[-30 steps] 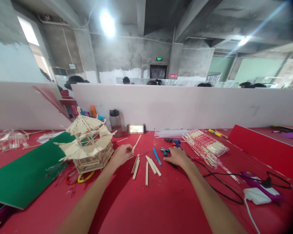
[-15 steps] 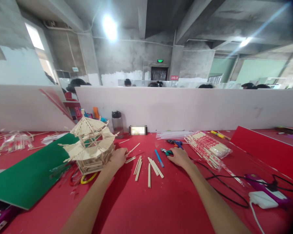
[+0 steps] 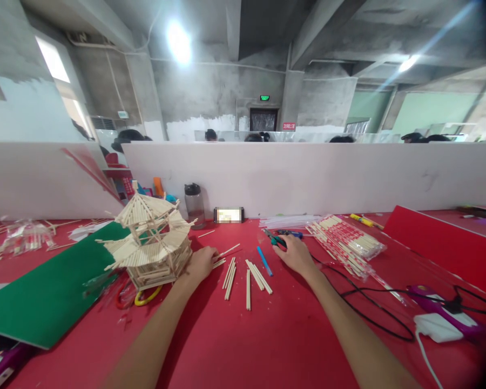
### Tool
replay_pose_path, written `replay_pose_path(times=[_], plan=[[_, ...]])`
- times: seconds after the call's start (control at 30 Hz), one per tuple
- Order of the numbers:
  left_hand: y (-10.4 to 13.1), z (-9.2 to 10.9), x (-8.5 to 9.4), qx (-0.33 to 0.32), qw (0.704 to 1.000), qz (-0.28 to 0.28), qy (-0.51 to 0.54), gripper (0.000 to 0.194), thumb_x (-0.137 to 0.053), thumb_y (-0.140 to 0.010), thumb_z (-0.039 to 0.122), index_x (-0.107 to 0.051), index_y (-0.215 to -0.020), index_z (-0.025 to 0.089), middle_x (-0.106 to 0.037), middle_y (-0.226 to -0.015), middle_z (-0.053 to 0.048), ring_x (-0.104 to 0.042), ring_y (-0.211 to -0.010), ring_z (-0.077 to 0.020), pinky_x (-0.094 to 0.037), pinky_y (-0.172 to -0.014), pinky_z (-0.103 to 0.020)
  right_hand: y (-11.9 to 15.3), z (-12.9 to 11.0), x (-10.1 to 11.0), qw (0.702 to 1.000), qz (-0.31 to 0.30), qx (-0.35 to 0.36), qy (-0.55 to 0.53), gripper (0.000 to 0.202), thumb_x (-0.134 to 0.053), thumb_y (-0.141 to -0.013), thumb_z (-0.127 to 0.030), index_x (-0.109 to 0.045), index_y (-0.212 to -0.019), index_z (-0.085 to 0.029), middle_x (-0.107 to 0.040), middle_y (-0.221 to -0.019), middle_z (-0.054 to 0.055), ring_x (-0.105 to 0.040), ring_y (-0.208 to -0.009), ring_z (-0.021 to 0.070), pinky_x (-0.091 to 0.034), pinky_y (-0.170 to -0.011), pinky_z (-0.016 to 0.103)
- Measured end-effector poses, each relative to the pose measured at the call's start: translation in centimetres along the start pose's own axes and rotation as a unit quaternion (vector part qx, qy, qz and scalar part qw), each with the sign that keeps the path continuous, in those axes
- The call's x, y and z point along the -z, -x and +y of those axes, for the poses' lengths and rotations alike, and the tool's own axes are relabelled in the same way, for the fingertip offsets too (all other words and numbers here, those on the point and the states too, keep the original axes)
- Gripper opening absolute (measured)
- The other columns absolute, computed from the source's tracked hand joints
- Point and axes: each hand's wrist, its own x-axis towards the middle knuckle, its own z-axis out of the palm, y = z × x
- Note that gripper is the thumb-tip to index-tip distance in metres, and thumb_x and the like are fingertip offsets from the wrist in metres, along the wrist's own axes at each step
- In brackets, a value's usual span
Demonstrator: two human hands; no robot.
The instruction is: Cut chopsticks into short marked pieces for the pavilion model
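Left hand (image 3: 202, 262): fingers closed together on one end of a thin wooden stick (image 3: 230, 250), which points right and far, low over the red counter (image 3: 243, 346). Right hand (image 3: 295, 253): fingers curled around the green-handled pliers (image 3: 277, 239); how tightly, cannot be told. Short sticks (image 3: 248, 290) lie between the hands, on the near side.

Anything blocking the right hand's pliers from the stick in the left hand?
Nothing upright is visible between the pliers in the right hand and the wooden stick in the left hand. Only a blue stick lies flat on the red table around that gap.
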Motion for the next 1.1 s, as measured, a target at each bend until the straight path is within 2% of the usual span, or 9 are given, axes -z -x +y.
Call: replay_pose_path(times=[0.27,0.43,0.53,0.6,0.73,0.87,0.97,1.1], plan=[[0.0,0.4,-0.2,-0.006,1.000,0.018,-0.016,0.021,-0.048,-0.091,0.029,-0.068,-0.092,0.021,-0.072,-0.093,-0.008,-0.067,-0.090,-0.0227,-0.042,-0.070,-0.025,-0.3,0.6,-1.3,0.997,0.045,0.024,-0.066,0.038,-0.055,-0.088,-0.037,-0.062,-0.116,-0.013,-0.067,-0.107,0.014,-0.061,-0.103,0.0256,-0.043,-0.093,0.034],[-0.2,0.0,-0.5,-0.007,1.000,0.021,-0.014,0.020,-0.048,-0.091,0.029,-0.066,-0.090,0.020,-0.072,-0.092,-0.008,-0.067,-0.090,-0.0242,-0.042,-0.070,-0.027,-0.6,0.9,-2.1,0.989,0.053,-0.015,-0.135,0.035,-0.043,-0.093,-0.034,-0.059,-0.116,-0.012,-0.065,-0.111,0.015,-0.060,-0.107,0.0247,-0.044,-0.093,0.034],[-0.2,-0.2,-0.9,-0.019,0.999,0.027,-0.002,0.020,-0.050,-0.091,0.026,-0.062,-0.105,0.020,-0.071,-0.098,-0.010,-0.067,-0.093,-0.0242,-0.042,-0.072,-0.027,-0.8,1.0,-2.1,0.985,0.067,-0.018,-0.157,0.036,-0.040,-0.095,-0.034,-0.056,-0.118,-0.013,-0.064,-0.113,0.015,-0.059,-0.108,0.0245,-0.043,-0.094,0.035],[-0.1,-0.3,-1.0,-0.034,0.999,0.035,0.015,0.029,-0.054,-0.089,0.027,-0.056,-0.116,0.020,-0.069,-0.103,-0.011,-0.066,-0.096,-0.0243,-0.043,-0.074,-0.027,-0.8,1.1,-2.0,0.984,0.076,-0.017,-0.163,0.036,-0.040,-0.094,-0.035,-0.056,-0.118,-0.013,-0.064,-0.113,0.015,-0.058,-0.109,0.0249,-0.043,-0.095,0.035],[0.0,-0.3,-0.9,-0.052,0.997,0.040,0.038,0.040,-0.059,-0.084,0.021,-0.049,-0.124,0.023,-0.065,-0.112,-0.010,-0.065,-0.098,-0.0232,-0.043,-0.075,-0.027,-0.7,1.2,-2.0,0.983,0.087,-0.011,-0.164,0.037,-0.039,-0.095,-0.037,-0.056,-0.118,-0.014,-0.063,-0.114,0.015,-0.058,-0.109,0.0255,-0.043,-0.095,0.037],[0.0,-0.3,-0.9,-0.069,0.995,0.058,0.048,0.032,-0.051,-0.085,0.011,-0.050,-0.115,0.023,-0.065,-0.102,-0.005,-0.064,-0.087,-0.0189,-0.040,-0.069,-0.025,-0.7,1.3,-2.3,0.983,0.092,-0.006,-0.158,0.039,-0.039,-0.094,-0.038,-0.055,-0.119,-0.013,-0.063,-0.115,0.016,-0.057,-0.110,0.0260,-0.043,-0.095,0.037],[-0.2,-0.5,-1.1,-0.071,0.994,0.070,0.048,0.015,-0.054,-0.085,0.018,-0.053,-0.100,0.021,-0.065,-0.093,-0.003,-0.062,-0.082,-0.0181,-0.038,-0.067,-0.024,-0.7,1.4,-2.4,0.983,0.094,-0.007,-0.156,0.039,-0.039,-0.094,-0.038,-0.056,-0.119,-0.013,-0.063,-0.115,0.015,-0.057,-0.110,0.0258,-0.043,-0.094,0.037],[-0.3,-0.6,-1.5,-0.058,0.993,0.075,0.068,0.015,-0.062,-0.082,0.024,-0.055,-0.095,0.021,-0.066,-0.091,-0.002,-0.062,-0.084,-0.0180,-0.038,-0.068,-0.023,-0.7,1.3,-2.4,0.983,0.096,-0.002,-0.157,0.039,-0.038,-0.095,-0.038,-0.055,-0.119,-0.013,-0.063,-0.115,0.015,-0.057,-0.110,0.0255,-0.044,-0.094,0.037]])
